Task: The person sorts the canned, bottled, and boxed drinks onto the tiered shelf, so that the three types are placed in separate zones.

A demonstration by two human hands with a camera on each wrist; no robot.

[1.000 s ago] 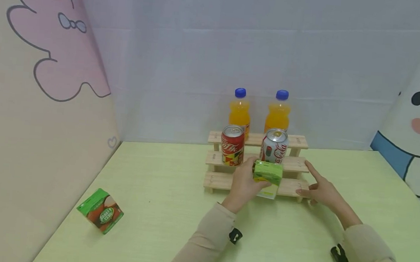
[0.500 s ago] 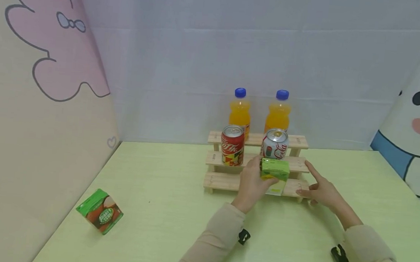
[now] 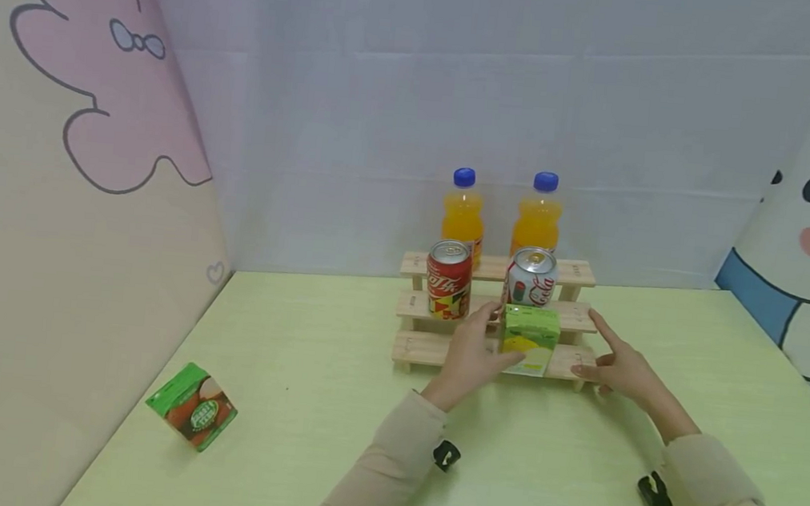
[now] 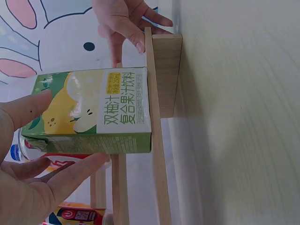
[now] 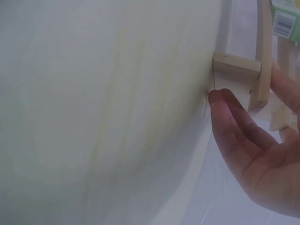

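Note:
A green and yellow juice carton (image 3: 531, 340) stands upright on the lowest tier of a three-tier wooden shelf (image 3: 433, 350), in front of a white cola can (image 3: 531, 278). My left hand (image 3: 471, 355) is at the carton's left side with thumb and fingers spread. In the left wrist view, the thumb lies before the carton's (image 4: 93, 103) printed face and the fingers extend along its side; contact is hard to tell. At the shelf's right end, my right hand (image 3: 622, 372) touches the wood, index finger extended to the middle tier and thumb near the lowest one.
A red cola can (image 3: 449, 281) occupies the middle tier's left. Two orange drink bottles (image 3: 462, 216) with blue caps stand on the top tier. Far left on the table (image 3: 316, 438) lies a green and brown carton (image 3: 195, 407). A pale curtain (image 3: 402, 124) hangs behind the shelf.
The carton shifted right and back onto the lowest tier, below the white can. My left hand has since loosened and drawn slightly left from it. The right hand stays at the shelf's end.

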